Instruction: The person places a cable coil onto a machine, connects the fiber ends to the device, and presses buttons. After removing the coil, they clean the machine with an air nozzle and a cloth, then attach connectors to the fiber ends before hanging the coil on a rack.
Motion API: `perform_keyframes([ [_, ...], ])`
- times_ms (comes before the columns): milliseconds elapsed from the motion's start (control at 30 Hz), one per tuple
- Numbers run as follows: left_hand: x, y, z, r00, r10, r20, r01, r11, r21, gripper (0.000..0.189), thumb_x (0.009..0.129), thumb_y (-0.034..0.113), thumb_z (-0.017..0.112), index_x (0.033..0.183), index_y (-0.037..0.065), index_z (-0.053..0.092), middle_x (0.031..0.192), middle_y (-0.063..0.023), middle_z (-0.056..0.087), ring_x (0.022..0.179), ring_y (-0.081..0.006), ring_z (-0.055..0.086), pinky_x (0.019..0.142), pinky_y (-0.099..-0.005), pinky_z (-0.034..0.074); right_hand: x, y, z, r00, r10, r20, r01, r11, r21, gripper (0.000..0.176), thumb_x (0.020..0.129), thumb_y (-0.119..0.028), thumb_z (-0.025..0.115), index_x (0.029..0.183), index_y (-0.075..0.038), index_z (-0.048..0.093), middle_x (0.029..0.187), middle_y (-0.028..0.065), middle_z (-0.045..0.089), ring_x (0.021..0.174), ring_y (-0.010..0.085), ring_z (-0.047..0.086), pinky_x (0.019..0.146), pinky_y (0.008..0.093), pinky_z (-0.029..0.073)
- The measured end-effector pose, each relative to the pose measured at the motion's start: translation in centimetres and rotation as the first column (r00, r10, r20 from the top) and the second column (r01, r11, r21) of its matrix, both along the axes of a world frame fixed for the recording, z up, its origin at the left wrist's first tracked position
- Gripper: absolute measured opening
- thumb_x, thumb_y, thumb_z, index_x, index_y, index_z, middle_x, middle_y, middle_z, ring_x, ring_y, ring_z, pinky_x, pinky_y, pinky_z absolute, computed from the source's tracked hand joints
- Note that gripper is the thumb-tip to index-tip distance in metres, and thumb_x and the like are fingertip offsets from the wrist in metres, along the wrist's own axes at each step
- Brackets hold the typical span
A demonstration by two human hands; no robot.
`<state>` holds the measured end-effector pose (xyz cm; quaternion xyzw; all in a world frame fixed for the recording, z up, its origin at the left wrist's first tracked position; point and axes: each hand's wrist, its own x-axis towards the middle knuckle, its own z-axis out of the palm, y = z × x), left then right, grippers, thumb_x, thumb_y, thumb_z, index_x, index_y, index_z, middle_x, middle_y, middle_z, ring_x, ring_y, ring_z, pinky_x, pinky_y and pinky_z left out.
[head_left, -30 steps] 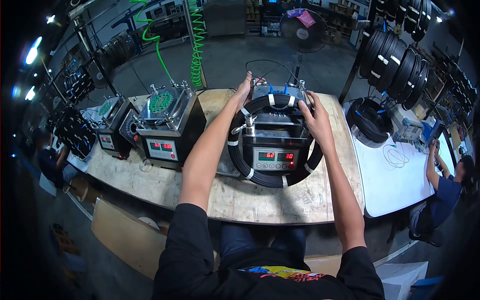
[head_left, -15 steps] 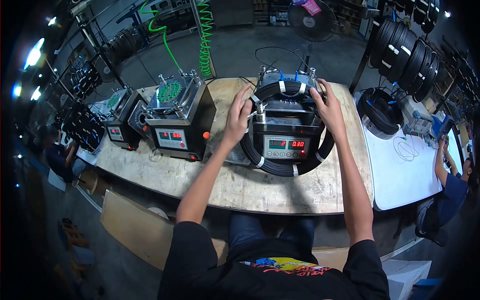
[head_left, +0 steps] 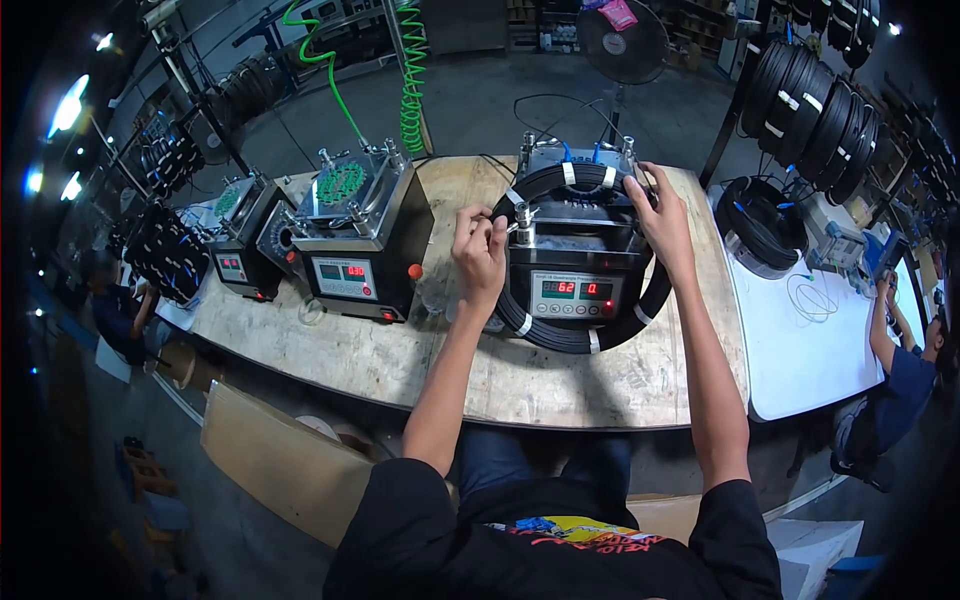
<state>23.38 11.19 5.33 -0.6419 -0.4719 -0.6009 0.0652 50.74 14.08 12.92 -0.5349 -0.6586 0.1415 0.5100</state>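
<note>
A coil of black cable (head_left: 546,334) bound with white bands stands in front of a black polishing machine (head_left: 520,262), ringing its lit display (head_left: 578,289). My left hand (head_left: 480,255) is at the coil's upper left, its fingers curled in and its thumb up, close to a metal clamp post (head_left: 524,225). At the upper right, my right hand (head_left: 662,215) has its thumb at the coil's edge and its fingers bent behind. Blue connectors (head_left: 567,152) stick up from the machine's top plate. Part of the coil is hidden behind my hands.
Two similar machines, a near one (head_left: 365,235) and a farther one (head_left: 243,240), stand to the left on the wooden table (head_left: 360,350). On the right, a white table (head_left: 800,350) holds another cable coil (head_left: 762,225). People sit at both sides. Behind stands a fan (head_left: 622,45).
My left hand has drawn its fingers in and lowered slightly, its elbow moving right. The coil has shifted slightly right. The display behind it now shows different numbers. My right hand has barely moved.
</note>
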Motion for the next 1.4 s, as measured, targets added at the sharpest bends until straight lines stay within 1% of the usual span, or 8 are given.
perform_keyframes([
  [267,0.7,-1.0,-2.0,0.994,-0.096,0.06,0.091,0.993,0.075,0.029,0.102,0.025,0.067,0.113,0.003,0.05,0.132,-0.0258,0.048,0.128,-0.0423,0.048,0.106,-0.0502,0.042,-0.1,-0.2,0.2,1.0,-0.013,-0.004,0.013,1.0,-0.006,0.05,0.101,-0.039,0.068,0.13,0.001,0.064,0.071,0.0186,0.066,0.057,0.0215,0.057,0.059,0.038,0.046],
  [433,0.6,-0.8,-0.9,0.999,-0.033,0.041,0.03,0.998,0.052,0.033,0.107,0.017,0.058,0.085,-0.007,0.059,0.116,-0.0225,0.058,0.09,-0.0316,0.06,0.074,-0.0416,0.047,-0.1,0.1,-0.1,1.0,-0.017,-0.01,0.017,1.0,0.005,0.05,0.101,-0.04,0.068,0.129,0.002,0.065,0.071,0.0185,0.066,0.057,0.0217,0.058,0.059,0.0384,0.047],
  [767,0.9,-1.3,-1.8,0.961,-0.215,0.172,0.21,0.977,0.047,0.039,0.104,0.026,0.06,0.083,-0.005,0.069,0.142,-0.0239,0.047,0.128,-0.0396,0.059,0.106,-0.0446,0.048,0.0,0.3,-0.4,1.0,-0.017,-0.025,0.018,1.0,0.022,0.052,0.1,-0.041,0.068,0.129,0.002,0.065,0.071,0.0161,0.066,0.059,0.0174,0.057,0.058,0.0358,0.046],
  [867,0.5,-1.7,-0.8,0.979,-0.117,-0.166,0.148,0.97,0.19,0.04,0.105,0.034,0.057,0.09,0.003,0.077,0.146,-0.0242,0.046,0.129,-0.0399,0.058,0.108,-0.0465,0.047,0.1,0.3,-0.3,0.999,-0.009,-0.05,0.01,1.0,0.01,0.051,0.1,-0.041,0.068,0.129,0.002,0.066,0.073,0.0144,0.067,0.061,0.017,0.057,0.06,0.0357,0.047],
  [1100,1.3,-1.4,-1.3,0.992,-0.11,-0.061,0.113,0.993,0.044,0.032,0.104,0.038,0.063,0.101,0.009,0.075,0.145,-0.021,0.048,0.127,-0.039,0.058,0.106,-0.047,0.047,1.2,1.1,-1.1,0.972,0.136,-0.189,-0.144,0.989,-0.032,0.047,0.103,-0.038,0.066,0.128,0.001,0.067,0.091,0.0157,0.072,0.083,0.0187,0.066,0.077,0.0348,0.052],
  [1267,0.7,-0.2,-2.1,0.987,-0.143,0.066,0.143,0.99,0.005,0.069,0.094,0.059,0.07,0.121,-0.001,0.046,0.132,-0.0233,0.046,0.125,-0.0412,0.049,0.108,-0.049,0.039,2.9,1.0,-3.3,0.975,0.201,-0.096,-0.202,0.979,-0.004,0.044,0.109,-0.035,0.054,0.136,-0.001,0.061,0.103,0.0165,0.073,0.096,0.0214,0.069,0.086,0.0349,0.052],
  [1333,-0.1,0.5,-2.1,0.969,-0.21,0.131,0.227,0.964,-0.138,0.098,0.084,0.069,0.073,0.144,-0.001,0.039,0.138,-0.0236,0.047,0.133,-0.0393,0.048,0.114,-0.0492,0.036,3.5,-0.9,-4.3,0.961,0.231,-0.15,-0.225,0.973,0.057,0.043,0.113,-0.03,0.047,0.142,0.0,0.056,0.127,0.0203,0.068,0.119,0.028,0.065,0.104,0.0359,0.046],
  [1400,0.0,1.1,-2.3,0.963,-0.207,0.175,0.231,0.965,-0.128,0.108,0.081,0.078,0.068,0.149,-0.001,0.041,0.119,-0.0183,0.064,0.112,-0.0307,0.064,0.101,-0.0423,0.049,3.7,-1.2,-6.9,0.972,0.184,-0.146,-0.157,0.972,0.177,0.043,0.113,-0.028,0.045,0.143,0.002,0.054,0.135,0.0218,0.064,0.128,0.0295,0.06,0.111,0.0364,0.042],
])
